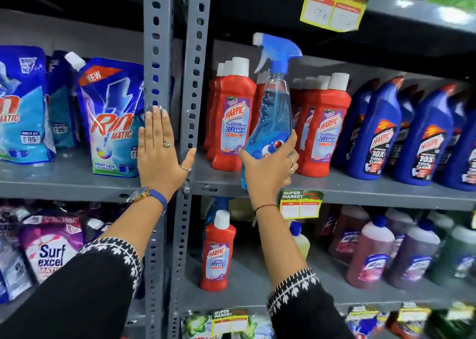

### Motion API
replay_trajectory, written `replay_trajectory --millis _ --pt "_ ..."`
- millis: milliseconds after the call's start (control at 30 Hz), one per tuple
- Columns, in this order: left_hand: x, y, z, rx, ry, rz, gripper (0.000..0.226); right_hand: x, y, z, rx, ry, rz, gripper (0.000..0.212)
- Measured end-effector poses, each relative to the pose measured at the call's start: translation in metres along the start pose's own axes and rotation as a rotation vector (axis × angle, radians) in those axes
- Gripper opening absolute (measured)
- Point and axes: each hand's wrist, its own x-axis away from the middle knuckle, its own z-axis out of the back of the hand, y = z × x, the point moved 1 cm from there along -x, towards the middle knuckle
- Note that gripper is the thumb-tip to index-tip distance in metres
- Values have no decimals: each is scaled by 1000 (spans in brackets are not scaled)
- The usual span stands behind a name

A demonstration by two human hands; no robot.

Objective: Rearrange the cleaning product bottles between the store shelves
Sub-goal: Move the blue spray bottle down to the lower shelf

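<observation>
The right hand (270,168) is closed round the lower body of the spray bottle (273,111), held upright at the shelf (360,187) edge before the red bottles (231,122). The left hand (161,148) lies open and flat on the post (157,55), holding nothing.
</observation>
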Motion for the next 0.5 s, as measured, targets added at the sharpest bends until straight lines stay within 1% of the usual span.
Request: replay_trajectory --millis 100,200,367,433,500 --pt "0 1 2 12 3 3 82 28 9 12 -47 -30 39 110" --pt "1 2 3 12 4 5 82 61 43 16 -113 -79 30 110" --pt "1 2 3 -6 3 11 83 107 121 9 -233 -61 -89 105" --pt "1 3 3 -7 10 13 83 115 151 7 -318 -94 -162 104" --pt "1 3 3 -5 19 17 83 121 178 7 -334 -137 -214 102"
